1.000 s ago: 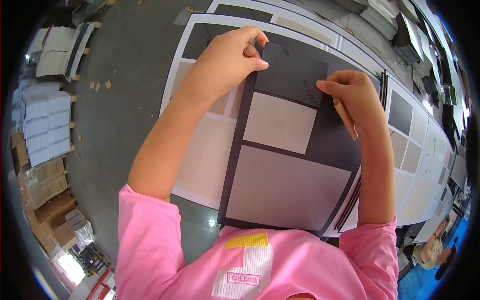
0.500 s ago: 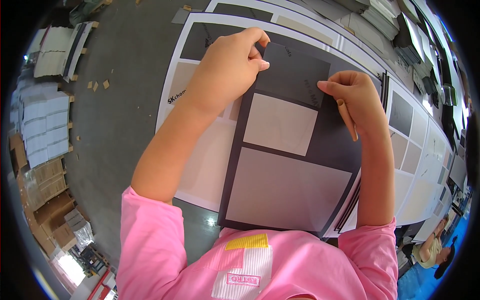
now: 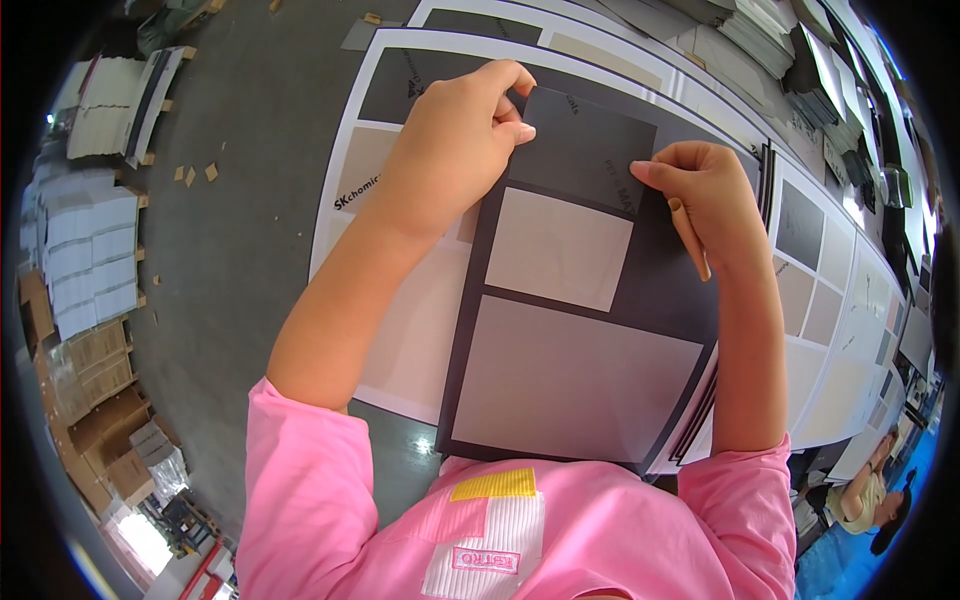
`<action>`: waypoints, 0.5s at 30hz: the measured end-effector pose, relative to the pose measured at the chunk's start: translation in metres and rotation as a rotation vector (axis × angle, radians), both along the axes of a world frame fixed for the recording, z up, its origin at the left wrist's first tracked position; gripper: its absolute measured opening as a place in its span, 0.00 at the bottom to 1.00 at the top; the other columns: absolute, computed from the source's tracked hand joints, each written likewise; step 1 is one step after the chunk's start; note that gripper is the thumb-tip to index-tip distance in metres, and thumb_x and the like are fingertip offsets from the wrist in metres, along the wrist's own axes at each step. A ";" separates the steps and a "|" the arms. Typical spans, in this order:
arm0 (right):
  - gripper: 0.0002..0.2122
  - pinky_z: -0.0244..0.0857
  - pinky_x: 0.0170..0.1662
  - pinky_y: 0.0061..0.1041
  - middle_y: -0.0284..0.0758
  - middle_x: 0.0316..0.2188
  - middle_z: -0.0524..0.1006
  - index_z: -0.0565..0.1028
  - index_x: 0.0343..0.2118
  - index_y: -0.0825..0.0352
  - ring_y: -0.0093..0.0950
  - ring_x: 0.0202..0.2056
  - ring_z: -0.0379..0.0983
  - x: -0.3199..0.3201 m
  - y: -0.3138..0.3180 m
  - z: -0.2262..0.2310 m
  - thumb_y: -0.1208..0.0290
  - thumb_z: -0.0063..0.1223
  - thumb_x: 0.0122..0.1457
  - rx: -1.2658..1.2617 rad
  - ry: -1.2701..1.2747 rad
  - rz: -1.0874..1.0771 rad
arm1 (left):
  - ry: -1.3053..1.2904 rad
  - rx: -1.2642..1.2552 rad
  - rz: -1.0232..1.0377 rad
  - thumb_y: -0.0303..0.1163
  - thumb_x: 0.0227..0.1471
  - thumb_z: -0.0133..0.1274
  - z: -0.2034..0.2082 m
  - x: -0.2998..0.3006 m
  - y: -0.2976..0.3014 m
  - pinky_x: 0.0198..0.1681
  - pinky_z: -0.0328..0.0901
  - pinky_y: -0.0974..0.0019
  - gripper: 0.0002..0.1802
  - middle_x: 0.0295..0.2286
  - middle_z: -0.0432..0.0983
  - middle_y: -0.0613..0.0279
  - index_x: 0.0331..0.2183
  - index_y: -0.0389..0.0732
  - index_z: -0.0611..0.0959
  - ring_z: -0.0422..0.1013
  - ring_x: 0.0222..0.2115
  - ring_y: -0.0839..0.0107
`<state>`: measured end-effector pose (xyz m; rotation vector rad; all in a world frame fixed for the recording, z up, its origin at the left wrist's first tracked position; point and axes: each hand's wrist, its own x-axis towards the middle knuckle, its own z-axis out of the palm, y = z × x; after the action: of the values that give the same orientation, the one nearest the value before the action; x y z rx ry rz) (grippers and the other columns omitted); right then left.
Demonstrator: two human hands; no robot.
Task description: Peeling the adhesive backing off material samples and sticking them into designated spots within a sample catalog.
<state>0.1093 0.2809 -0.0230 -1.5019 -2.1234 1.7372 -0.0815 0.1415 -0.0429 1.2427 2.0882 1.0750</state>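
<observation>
A dark grey sample sheet (image 3: pixel 585 145) lies at the upper part of a dark board (image 3: pixel 668 290). My left hand (image 3: pixel 455 140) pinches it at the upper left corner between thumb and fingers. At its right edge, the thumb and forefinger of my right hand (image 3: pixel 708 190) are closed on the sheet. A slim tan stick (image 3: pixel 688 240) is tucked under the curled fingers of that same hand. Below the sheet, the board bears a small off-white panel (image 3: pixel 558 248) and a larger light grey panel (image 3: pixel 575 385). Whether the dark sheet is fixed down I cannot tell.
Beneath and left of the board is a white-edged sample board (image 3: pixel 415 345). More sample boards (image 3: pixel 830 300) spread out to the right. Stacked white sheets (image 3: pixel 90 250) on pallets and cardboard boxes (image 3: pixel 105 400) stand at the left. Another person (image 3: pixel 865 495) is at the lower right.
Both hands and the dark grey sheet have shifted very slightly left. Their grip looks the same.
</observation>
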 end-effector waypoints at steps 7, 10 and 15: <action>0.10 0.45 0.13 0.19 0.30 0.04 0.64 0.74 0.24 0.72 0.20 0.02 0.52 -0.001 -0.002 0.002 0.72 0.56 0.58 -0.001 -0.004 -0.021 | 0.022 -0.023 0.013 0.22 0.51 0.57 0.001 0.003 0.001 0.31 0.67 0.64 0.11 0.21 0.76 0.56 0.39 0.35 0.78 0.71 0.22 0.62; 0.10 0.46 0.13 0.19 0.30 0.04 0.64 0.74 0.24 0.72 0.20 0.02 0.52 0.000 -0.001 0.002 0.72 0.57 0.58 0.003 -0.007 -0.013 | 0.037 -0.005 0.015 0.22 0.51 0.57 0.000 0.003 0.001 0.31 0.67 0.64 0.11 0.21 0.77 0.56 0.39 0.35 0.78 0.72 0.22 0.62; 0.10 0.47 0.14 0.20 0.30 0.04 0.65 0.74 0.24 0.72 0.20 0.02 0.52 -0.001 -0.002 0.000 0.72 0.57 0.57 0.003 -0.018 -0.016 | 0.030 -0.020 0.019 0.22 0.51 0.57 0.001 0.004 0.001 0.31 0.66 0.63 0.11 0.21 0.77 0.56 0.39 0.35 0.78 0.72 0.23 0.62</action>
<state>0.1087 0.2792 -0.0232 -1.5359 -2.1151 1.7212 -0.0771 0.1425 -0.0420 1.2393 2.1316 1.0476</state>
